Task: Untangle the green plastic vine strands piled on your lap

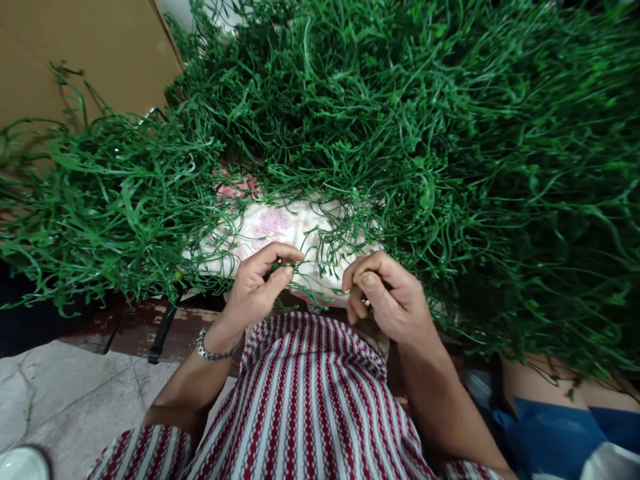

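Note:
My left hand [257, 287], with a metal bracelet at the wrist, is closed in a pinch on thin green plastic-looking stems [313, 288]. They stretch from its fingertips toward my right hand. My right hand [393, 293] is also closed, thumb pressed against the curled fingers, around the other end of a stem; most of that grip is hidden. Under and beyond both hands lies a white cloth with pink flowers [300, 223]. A few loose green stems [330, 250] are scattered on it.
A large heap of green stems [400, 113] covers the table behind and to the right. A smaller heap [125, 200] lies at left, before a brown cardboard panel [90, 40]. A dark strap [163, 330] hangs off the worn table edge. Another person's legs [555, 413] show at lower right.

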The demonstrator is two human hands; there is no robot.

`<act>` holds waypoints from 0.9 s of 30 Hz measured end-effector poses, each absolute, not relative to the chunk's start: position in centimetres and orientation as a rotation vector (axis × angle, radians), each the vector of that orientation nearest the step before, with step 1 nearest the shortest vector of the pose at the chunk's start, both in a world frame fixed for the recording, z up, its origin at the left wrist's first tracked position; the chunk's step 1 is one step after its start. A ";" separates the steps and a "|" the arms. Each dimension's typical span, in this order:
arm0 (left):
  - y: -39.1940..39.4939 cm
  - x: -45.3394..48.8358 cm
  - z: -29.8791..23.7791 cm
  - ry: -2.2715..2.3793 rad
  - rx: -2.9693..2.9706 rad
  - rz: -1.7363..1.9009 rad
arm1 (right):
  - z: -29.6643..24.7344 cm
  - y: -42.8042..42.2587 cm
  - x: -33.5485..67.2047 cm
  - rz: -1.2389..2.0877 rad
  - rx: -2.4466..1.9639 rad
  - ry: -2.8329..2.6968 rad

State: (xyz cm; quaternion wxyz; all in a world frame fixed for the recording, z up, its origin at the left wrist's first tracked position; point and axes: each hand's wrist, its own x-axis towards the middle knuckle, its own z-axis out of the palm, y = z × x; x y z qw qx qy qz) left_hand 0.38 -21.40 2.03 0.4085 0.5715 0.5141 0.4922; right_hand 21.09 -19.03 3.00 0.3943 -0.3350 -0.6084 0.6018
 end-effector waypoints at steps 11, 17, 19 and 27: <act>-21.5 1.6 1.5 1.344 1.355 1.257 | 4.3 -19.5 18.9 0.728 -0.901 -2.185; -21.5 1.9 1.8 1.312 1.433 1.187 | 2.0 -18.4 17.9 0.330 -0.878 -2.227; -21.5 2.0 1.8 1.319 1.429 1.177 | 1.6 -18.4 18.0 0.365 -0.857 -2.254; -21.7 2.2 1.1 1.264 1.324 1.207 | 1.4 -18.4 18.4 0.516 -0.792 -2.308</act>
